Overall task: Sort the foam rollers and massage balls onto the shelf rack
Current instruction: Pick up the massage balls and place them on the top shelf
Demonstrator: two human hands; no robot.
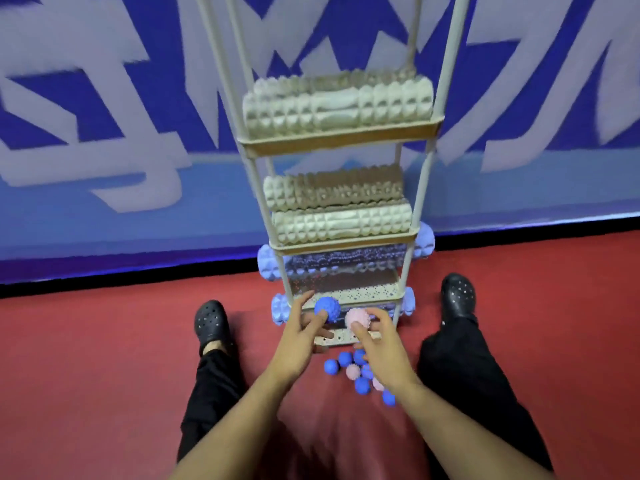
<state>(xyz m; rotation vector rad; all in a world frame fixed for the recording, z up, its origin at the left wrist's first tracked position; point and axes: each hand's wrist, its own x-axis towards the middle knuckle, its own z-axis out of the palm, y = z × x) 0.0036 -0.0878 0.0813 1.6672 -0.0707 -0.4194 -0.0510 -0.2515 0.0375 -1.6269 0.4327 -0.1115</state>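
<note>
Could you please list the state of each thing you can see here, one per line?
Left hand: gripping the blue ball at the lowest shelf.
Right hand: pinching the pink ball.
Loose balls: lying on the red floor.
Beige rollers: lying flat on the upper shelves.
Blue rollers: on the lower shelves, ends sticking out.

Gym (red floor (104, 358), rack (346, 140) of foam rollers (337, 105))

Rack posts (421, 188), centre frame: smooth, matt, pale. Rollers (337, 107): ridged foam, matt. Blue ball (327, 308) and pink ball (358, 317), lower centre: nubbed, rubbery, matt. Floor (104, 358): matt red, carpet-like. Clogs (211, 322): perforated black, slight sheen.
</note>
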